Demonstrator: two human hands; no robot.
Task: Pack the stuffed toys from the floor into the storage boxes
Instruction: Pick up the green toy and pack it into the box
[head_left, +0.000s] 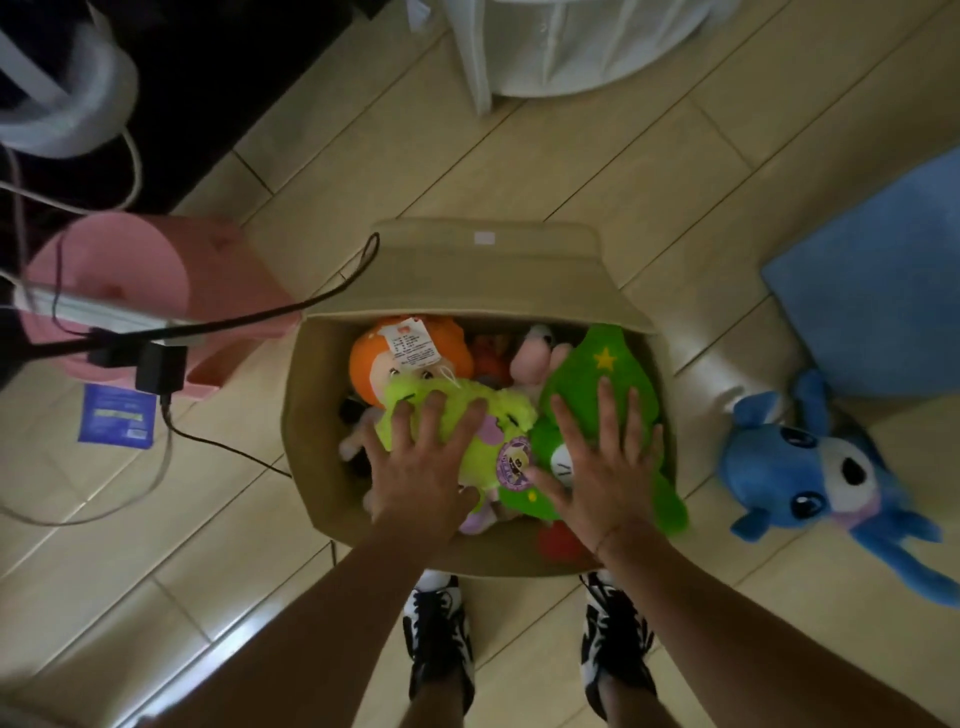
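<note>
Left hand: the left hand (415, 470) lies flat with fingers spread, pressing down on the lime-green plush (470, 426) inside the storage box (304, 415).
Right hand: the right hand (605, 462) is also flat and spread, palm down on the dark green plush (605, 364) in the right half of the storage box.
Toys packed: beyond the hands, toward the far side of the storage box, sit an orange-haired doll (384, 358) with a paper tag and a pink plush (530, 358); others underneath are too hidden to tell.
Storage box: beige fabric, lid flap (483, 270) folded back on the far side, standing on the floor just ahead of the person's shoes (439, 639).
Toy still out: a blue plush (810, 467) lies on the floor right of the storage box, near but apart.
Surface: pale tiled floor (519, 156), glossy, in dim light.
Around: a blue mat (878, 301) right of the storage box, beyond the blue plush; a pink stool (156, 280) left of it, with a black cable (291, 306) running across to the box's far left corner; a blue packet (117, 415) on the floor below the stool; white furniture (566, 47) well beyond the box.
</note>
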